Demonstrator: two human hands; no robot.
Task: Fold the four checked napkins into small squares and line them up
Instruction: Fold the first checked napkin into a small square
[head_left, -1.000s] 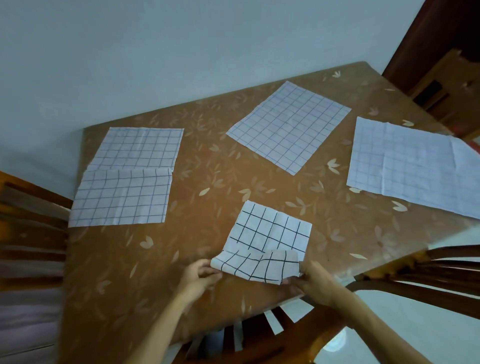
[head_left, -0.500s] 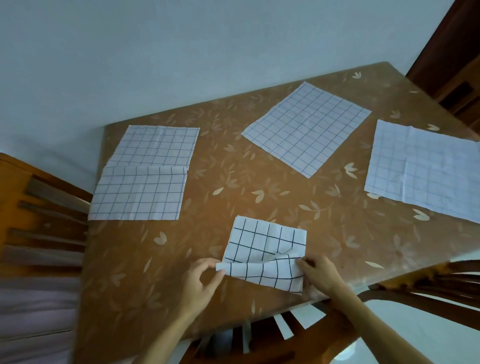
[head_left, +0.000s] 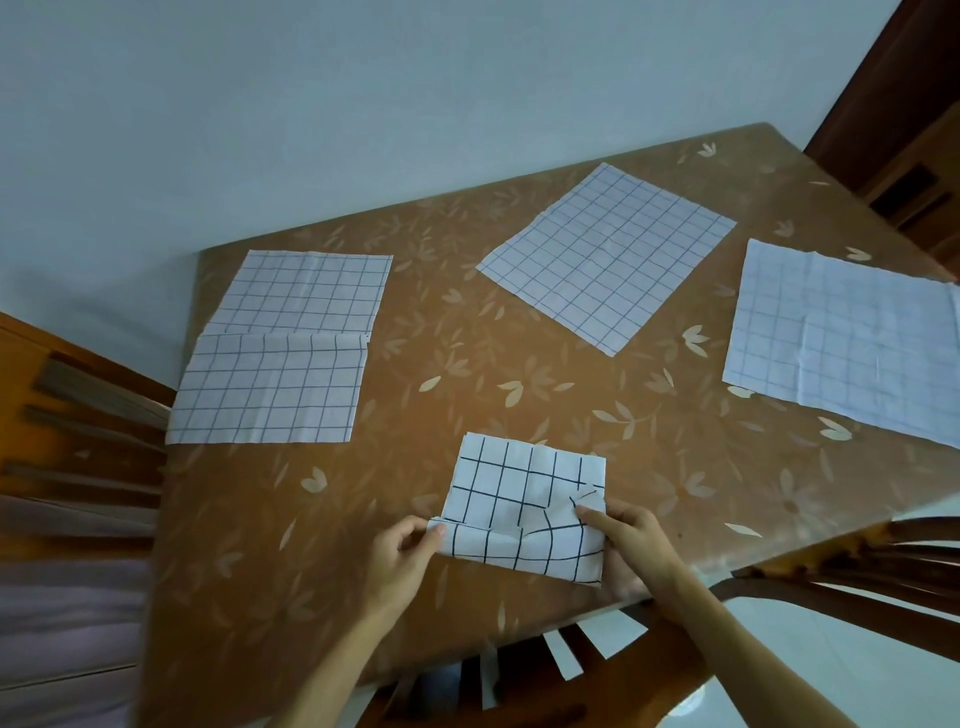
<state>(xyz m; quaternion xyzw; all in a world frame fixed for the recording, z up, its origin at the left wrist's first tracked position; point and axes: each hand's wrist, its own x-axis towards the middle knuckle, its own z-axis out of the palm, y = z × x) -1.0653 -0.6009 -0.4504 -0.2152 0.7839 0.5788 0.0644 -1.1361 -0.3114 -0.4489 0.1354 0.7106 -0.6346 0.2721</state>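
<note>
My near napkin (head_left: 519, 483) is white with bold black checks; left napkin (head_left: 280, 364), far napkin (head_left: 608, 254) and right napkin (head_left: 841, 338) show thinner bluish grids; the table (head_left: 467, 374) is brown, pale-leaved.

1. The place looks like a dining room in a home.
2. A table (head_left: 519, 332) with a brown, leaf-printed cover fills the middle of the frame, and checked napkins (head_left: 605, 257) are spread on it.
3. A slatted wooden chair (head_left: 78, 415) stands at the left edge, and a second chair (head_left: 857, 577) at the lower right.
4. A plain pale wall (head_left: 363, 104) fills the top, dark wooden panelling (head_left: 909, 130) the upper right corner, and a glossy pale floor (head_left: 831, 670) the lower right.
</note>
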